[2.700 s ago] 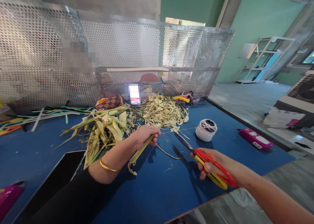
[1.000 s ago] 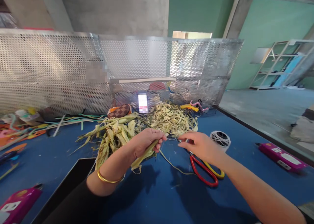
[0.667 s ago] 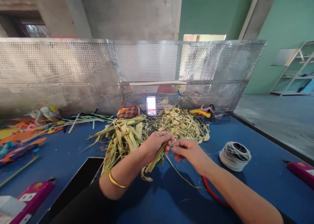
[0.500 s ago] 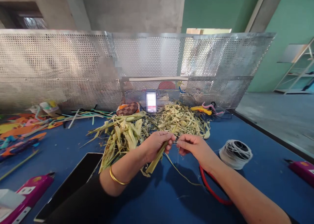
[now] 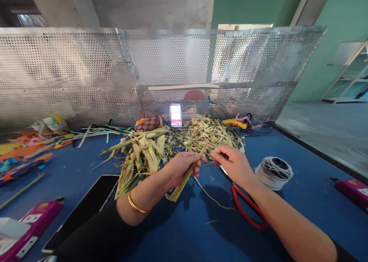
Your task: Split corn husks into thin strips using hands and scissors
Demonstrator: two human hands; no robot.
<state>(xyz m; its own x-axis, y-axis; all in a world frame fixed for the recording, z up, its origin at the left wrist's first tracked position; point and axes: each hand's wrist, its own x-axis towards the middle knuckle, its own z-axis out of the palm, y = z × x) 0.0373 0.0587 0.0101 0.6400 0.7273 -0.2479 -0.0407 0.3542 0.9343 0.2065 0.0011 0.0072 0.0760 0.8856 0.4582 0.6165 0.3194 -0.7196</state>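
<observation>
My left hand (image 5: 185, 166) is closed around a folded strip of dried corn husk (image 5: 178, 193), which slants down toward me with its tip poking up above the fingers. Just to its right, my right hand (image 5: 230, 160) is pinched, thumb against fingers; whatever it holds is too fine to make out. Below the hands a thin husk strand (image 5: 212, 200) trails over the table. Scissors with red handles (image 5: 254, 225) lie partly under my right forearm. Beyond the hands are a heap of shredded husk (image 5: 205, 133) and, to the left, larger husk leaves (image 5: 151, 153).
A spool of white thread (image 5: 267, 176) stands right of my right arm. On the left lie a black tablet (image 5: 83, 210), a magenta power strip (image 5: 36, 220) and coloured scraps (image 5: 25, 149). A lit phone (image 5: 175, 114) leans near the perforated metal screen (image 5: 172, 59). A yellow-handled tool (image 5: 234, 123) lies behind.
My right hand has shifted slightly right and up, widening the gap between the hands. More of the scissors shows. The left hand keeps its grip on the husk; the view has tilted slightly.
</observation>
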